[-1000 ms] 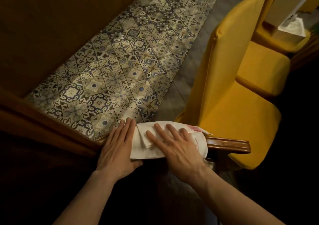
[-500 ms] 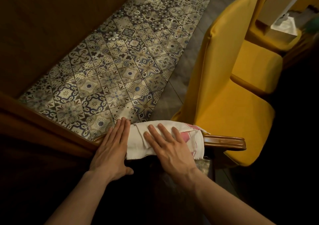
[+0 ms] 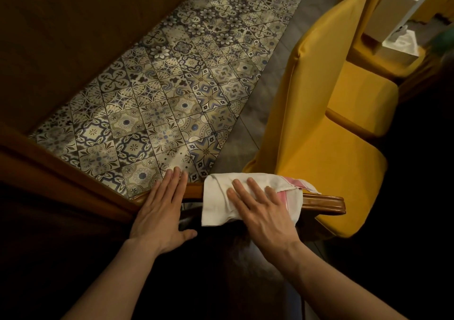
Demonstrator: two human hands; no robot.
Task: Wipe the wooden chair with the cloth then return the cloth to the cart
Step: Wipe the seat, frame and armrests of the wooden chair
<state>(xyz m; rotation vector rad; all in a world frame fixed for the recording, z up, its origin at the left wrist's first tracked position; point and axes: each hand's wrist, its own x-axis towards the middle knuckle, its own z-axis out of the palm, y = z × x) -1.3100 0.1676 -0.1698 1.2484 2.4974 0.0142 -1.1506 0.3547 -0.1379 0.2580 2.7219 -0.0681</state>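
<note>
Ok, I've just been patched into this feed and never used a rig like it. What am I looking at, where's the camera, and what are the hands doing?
There is no machine here: you see a person's two bare hands. The single camera sits on the person's head, looking forward and down, so the arms enter from the bottom. The right hand lies flat on a white cloth with a pink stripe, pressing it onto the top rail of a wooden chair. The left hand rests flat on the same rail beside the cloth, not touching it. Neither hand grips anything. Beyond are a patterned tile floor and yellow covered chairs. No cart is in view.
</note>
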